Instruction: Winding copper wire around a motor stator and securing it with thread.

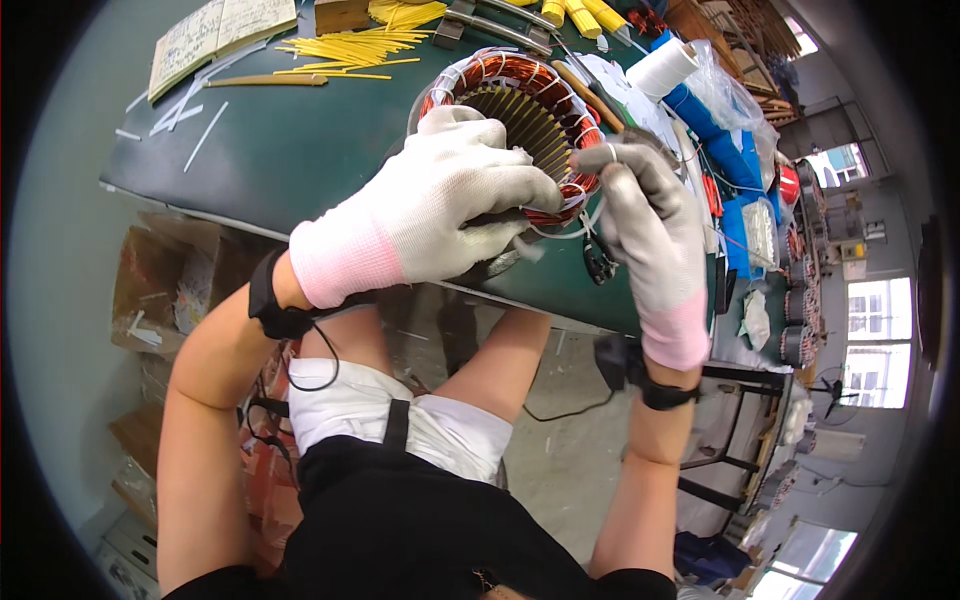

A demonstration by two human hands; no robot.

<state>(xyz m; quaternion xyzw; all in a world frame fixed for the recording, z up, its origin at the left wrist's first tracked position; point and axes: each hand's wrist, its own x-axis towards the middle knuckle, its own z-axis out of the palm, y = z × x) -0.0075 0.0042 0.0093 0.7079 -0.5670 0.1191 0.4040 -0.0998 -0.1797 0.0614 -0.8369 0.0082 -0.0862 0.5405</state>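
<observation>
A motor stator (588, 112) with orange-red copper windings and white lacing around its rim lies on the green table. Yellow slot strips line its bore. My left hand (430, 195), in a white glove with a pink cuff, is curled over the stator's near left rim, its fingers closed against the windings. Just right of the stator is my right hand (650, 215), gloved alike, with bent fingers pinched together on a white cord (565, 235). This cord loops from the near rim toward the right hand. The fingertips are partly blurred.
Yellow strips (350, 48) and an open notebook (215, 35) lie at the far left of the table (300, 150). Black-handled cutters (598, 262) sit by my right hand. A white cord spool (662, 70) and blue bins (735, 160) stand at right. Cardboard boxes (150, 270) are at lower left.
</observation>
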